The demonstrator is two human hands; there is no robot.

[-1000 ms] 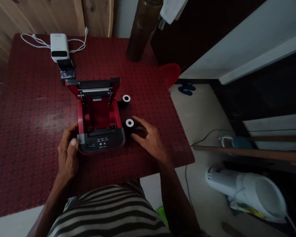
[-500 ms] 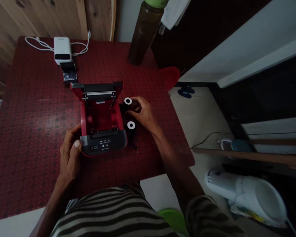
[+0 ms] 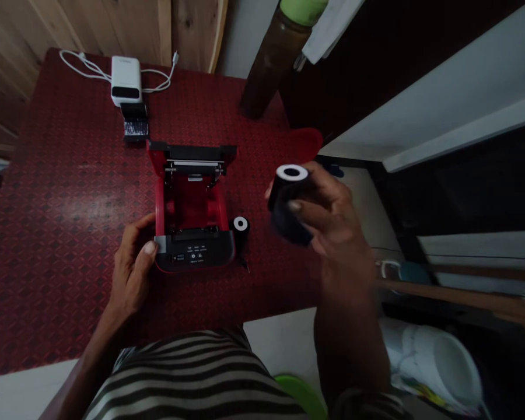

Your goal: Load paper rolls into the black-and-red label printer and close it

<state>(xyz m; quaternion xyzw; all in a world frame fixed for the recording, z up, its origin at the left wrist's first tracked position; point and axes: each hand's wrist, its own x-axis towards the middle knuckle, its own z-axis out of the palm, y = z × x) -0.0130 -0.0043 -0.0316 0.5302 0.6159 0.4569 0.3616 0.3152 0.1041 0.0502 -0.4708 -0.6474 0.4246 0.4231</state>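
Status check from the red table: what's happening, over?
Left hand against red machine, near-left corner. Right hand holding black roll. Lid open. Second roll close by machine's right side.

1. The one head-worn view looks from above the near side of the tabletop [image 3: 70,233].
2. It faces forward and steeply down.
3. It is near, yet includes floor [image 3: 370,192] right of the tabletop.

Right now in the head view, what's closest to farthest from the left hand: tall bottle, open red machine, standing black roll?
1. Open red machine, touching the left hand.
2. Standing black roll, just right of the machine.
3. Tall bottle, at the far end of the table.
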